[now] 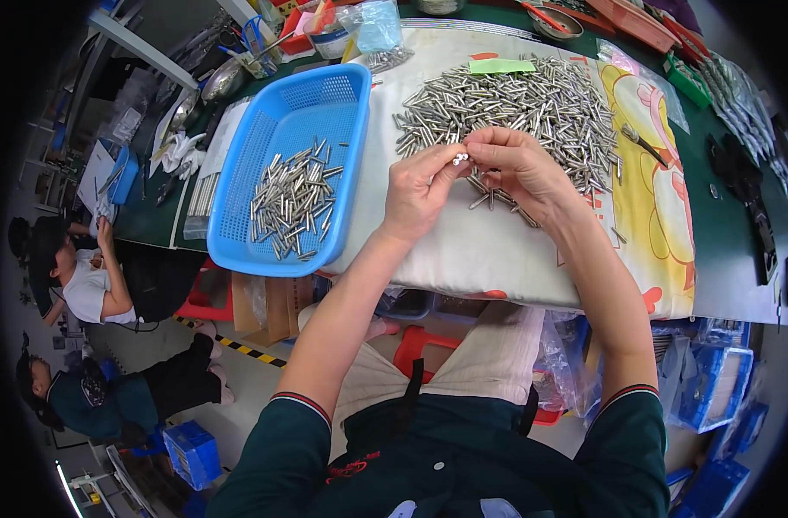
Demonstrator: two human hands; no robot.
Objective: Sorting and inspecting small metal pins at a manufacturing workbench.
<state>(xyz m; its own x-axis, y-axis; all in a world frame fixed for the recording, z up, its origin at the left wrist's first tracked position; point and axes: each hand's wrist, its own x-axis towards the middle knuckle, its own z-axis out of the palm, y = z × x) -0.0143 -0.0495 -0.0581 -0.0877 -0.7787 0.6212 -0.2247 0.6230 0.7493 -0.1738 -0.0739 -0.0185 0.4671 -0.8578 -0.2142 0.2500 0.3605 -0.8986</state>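
Several small shiny metal pins (460, 159) are bunched in the closed fingers of my left hand (418, 192), their round ends showing. My right hand (525, 171) meets it, thumb and forefinger pinched at the same bunch; whether it grips a separate pin is hidden. Just beyond both hands spreads a big heap of similar metal pins (532, 104) on a pale printed cloth (463, 259). To the left stands a blue perforated plastic basket (355, 155), with a smaller pile of pins (295, 203) on its bottom.
A green paper slip (501, 66) lies on the heap. Right of it is a small brush (643, 145). Along the back are a metal bowl (556, 22) and a clear bag (377, 34). Two people (92, 276) are off to the left. Blue crates (713, 388) stand below right.
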